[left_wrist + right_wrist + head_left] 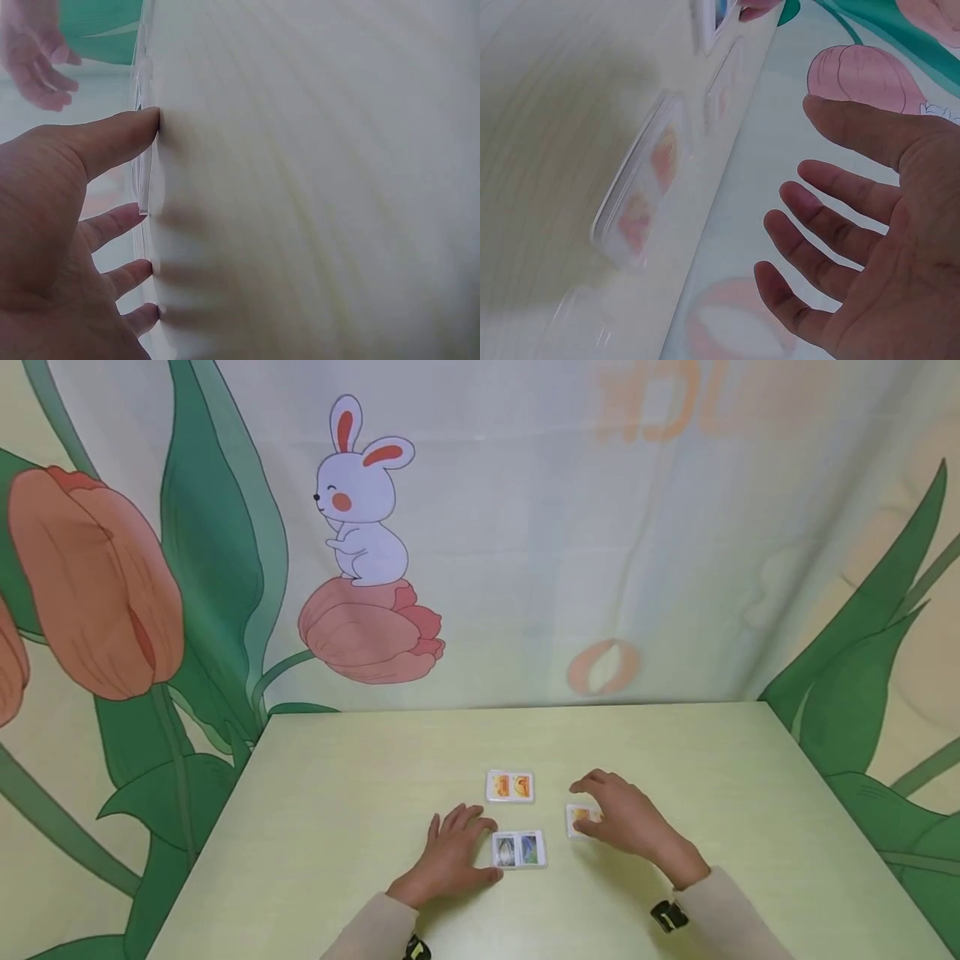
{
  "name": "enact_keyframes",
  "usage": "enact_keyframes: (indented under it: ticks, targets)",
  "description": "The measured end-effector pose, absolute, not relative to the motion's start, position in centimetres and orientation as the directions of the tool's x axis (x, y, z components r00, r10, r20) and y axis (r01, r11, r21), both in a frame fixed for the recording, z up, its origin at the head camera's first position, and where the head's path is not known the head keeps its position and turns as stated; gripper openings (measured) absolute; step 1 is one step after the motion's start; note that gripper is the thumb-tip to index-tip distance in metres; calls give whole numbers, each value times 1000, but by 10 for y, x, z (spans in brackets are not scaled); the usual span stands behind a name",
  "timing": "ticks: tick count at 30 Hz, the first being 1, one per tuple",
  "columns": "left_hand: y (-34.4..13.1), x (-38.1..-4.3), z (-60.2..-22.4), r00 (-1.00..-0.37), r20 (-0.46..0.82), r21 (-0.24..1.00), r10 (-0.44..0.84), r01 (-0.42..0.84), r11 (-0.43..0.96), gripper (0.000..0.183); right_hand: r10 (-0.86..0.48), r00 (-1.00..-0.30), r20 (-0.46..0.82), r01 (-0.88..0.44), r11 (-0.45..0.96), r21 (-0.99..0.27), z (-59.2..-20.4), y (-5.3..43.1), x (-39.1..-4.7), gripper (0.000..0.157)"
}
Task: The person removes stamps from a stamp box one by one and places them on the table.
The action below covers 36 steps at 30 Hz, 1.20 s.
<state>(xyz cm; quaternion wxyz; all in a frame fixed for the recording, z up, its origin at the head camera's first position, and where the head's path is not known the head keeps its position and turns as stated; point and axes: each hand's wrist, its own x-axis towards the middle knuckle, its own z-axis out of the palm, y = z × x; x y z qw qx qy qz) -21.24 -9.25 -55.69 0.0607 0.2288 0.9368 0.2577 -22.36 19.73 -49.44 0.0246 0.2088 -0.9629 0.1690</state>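
Observation:
My left hand (453, 856) lies low on the table with fingers spread, thumb and index finger beside the left corners of a picture card (531, 850) bearing a grey and a blue-green picture. In the left wrist view this card's clear edge (145, 180) shows beyond the thumb, the fingertips right at table level. My right hand (626, 814), fingers loosely bent and apart, is over another picture card (576, 814) and partly hides it. The right wrist view shows that card (649, 180) lying flat, with two orange pictures, and nothing in the right hand (877, 225).
A third picture card (510, 787) with two orange pictures lies farther back, between the hands. All sit on a pale wood-grain table (337, 760). Behind its back edge hangs a cloth (510, 568) printed with tulips and a rabbit. Black straps (667, 916) circle both wrists.

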Motion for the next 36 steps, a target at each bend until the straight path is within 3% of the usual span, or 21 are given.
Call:
enact_keyframes:
  ticks: [15, 21, 36]
  targets:
    - [-95, -213, -558, -888, 12, 498, 459, 404, 767, 59, -413, -905, 99, -417, 819, -393, -510, 154, -222, 32]
    - [-94, -212, -558, -886, 15, 512, 464, 405, 758, 60, -382, -923, 43, -353, 798, -488, -522, 149, -224, 31]
    - [-92, -211, -557, -888, 6, 502, 460, 400, 767, 58, -325, -946, -15, -272, 815, -512, -537, 133, -224, 24]
